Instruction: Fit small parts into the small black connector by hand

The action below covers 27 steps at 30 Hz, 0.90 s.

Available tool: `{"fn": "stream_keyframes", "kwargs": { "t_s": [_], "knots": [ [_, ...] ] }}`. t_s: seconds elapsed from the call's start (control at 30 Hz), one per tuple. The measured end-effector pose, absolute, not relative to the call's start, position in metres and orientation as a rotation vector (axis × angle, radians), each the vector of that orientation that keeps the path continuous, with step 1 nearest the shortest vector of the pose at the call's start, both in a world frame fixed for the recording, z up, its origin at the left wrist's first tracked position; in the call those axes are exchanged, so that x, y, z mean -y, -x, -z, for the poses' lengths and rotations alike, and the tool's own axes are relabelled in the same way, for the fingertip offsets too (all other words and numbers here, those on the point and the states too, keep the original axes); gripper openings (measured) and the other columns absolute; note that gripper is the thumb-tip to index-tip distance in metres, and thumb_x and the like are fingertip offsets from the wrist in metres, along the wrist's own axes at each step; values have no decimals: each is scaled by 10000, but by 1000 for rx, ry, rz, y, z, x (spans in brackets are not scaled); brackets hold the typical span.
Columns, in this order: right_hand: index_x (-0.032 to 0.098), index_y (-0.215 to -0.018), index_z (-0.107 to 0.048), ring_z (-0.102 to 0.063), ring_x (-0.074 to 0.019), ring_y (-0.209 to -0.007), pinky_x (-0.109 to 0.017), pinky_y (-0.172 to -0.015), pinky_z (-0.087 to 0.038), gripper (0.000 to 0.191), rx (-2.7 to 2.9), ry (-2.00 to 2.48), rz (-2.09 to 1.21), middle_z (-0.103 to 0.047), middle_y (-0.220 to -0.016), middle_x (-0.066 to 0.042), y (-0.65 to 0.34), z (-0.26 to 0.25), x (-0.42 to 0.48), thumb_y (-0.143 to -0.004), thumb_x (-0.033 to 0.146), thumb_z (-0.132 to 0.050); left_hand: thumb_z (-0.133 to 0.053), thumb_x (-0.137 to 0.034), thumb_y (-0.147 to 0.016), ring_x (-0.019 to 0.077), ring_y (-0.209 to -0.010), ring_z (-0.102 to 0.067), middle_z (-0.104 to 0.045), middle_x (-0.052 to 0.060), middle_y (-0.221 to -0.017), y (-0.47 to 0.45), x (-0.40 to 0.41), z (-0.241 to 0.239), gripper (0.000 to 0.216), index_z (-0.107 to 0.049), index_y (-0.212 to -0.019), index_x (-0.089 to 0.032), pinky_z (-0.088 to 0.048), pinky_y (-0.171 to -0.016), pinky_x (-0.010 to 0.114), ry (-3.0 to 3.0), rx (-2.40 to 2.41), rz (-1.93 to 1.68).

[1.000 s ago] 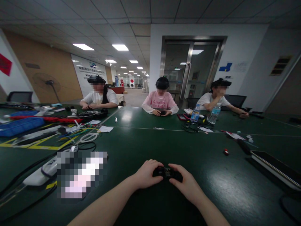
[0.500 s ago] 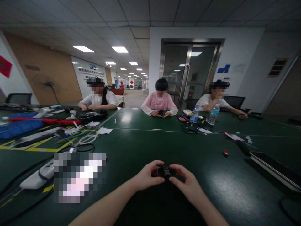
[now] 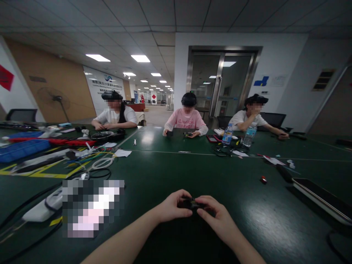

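Small black device (image 3: 193,204), pinched at either end by half-curled left hand (image 3: 175,206) and right hand (image 3: 213,212) well short of the green table (image 3: 154,168)'s far edge, seems best handled with light, even pressure.

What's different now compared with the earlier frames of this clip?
The right hand has closed in over the dark object, covering more of it. Across the table, the hands of the person in pink, together before, have moved apart, a dark piece in each. The left hand keeps its hold, and the red item lies where it was.
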State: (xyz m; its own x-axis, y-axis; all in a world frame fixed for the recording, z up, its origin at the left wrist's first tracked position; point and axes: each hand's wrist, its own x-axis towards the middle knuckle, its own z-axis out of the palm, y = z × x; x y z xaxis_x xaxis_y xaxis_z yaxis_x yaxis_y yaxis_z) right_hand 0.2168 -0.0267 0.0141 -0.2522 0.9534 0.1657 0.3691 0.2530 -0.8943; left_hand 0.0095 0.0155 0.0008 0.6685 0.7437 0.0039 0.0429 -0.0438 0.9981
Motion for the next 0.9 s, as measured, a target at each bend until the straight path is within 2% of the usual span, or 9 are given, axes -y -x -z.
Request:
{"fn": "stream_keyframes", "kwargs": {
  "t_s": [0.1,0.37,0.57,0.9],
  "knots": [
    [261,-1005,-668,-603,-229,-978,-354,-835,-492,239,1783,1209,-978,-614,-1098,-42,-217,-15,27,-782,275,-584,-715,-136,-726,194,-919,-603,-608,53,-1023,-9,-15,-3,459,-520,-1137,-194,-469,-820,371,-1568,-721,-619],
    [270,-1071,-629,-587,-237,-1011,-348,-838,-491,300,1826,1242,-969,-623,-1098,-40,-214,-17,28,-773,261,-596,-697,-156,-744,206,-954,-595,-610,61,-1044,-10,-12,-8,405,-543,-1117,-181,-471,-838,379,-1600,-720,-600],
    [228,-945,-661,-598,-226,-962,-329,-794,-490,180,1826,1211,-967,-612,-1058,-54,-212,-14,29,-795,305,-600,-701,-145,-716,188,-901,-600,-625,42,-986,-14,-10,-10,395,-558,-1083,-167,-461,-833,363,-1616,-700,-601],
    [249,-965,-667,-597,-234,-966,-339,-791,-488,183,1829,1207,-1009,-616,-1044,-40,-212,-15,28,-801,296,-600,-710,-168,-727,203,-918,-597,-616,50,-999,-12,-8,-14,391,-555,-1086,-173,-463,-818,372,-1547,-668,-599]
  ]
}}
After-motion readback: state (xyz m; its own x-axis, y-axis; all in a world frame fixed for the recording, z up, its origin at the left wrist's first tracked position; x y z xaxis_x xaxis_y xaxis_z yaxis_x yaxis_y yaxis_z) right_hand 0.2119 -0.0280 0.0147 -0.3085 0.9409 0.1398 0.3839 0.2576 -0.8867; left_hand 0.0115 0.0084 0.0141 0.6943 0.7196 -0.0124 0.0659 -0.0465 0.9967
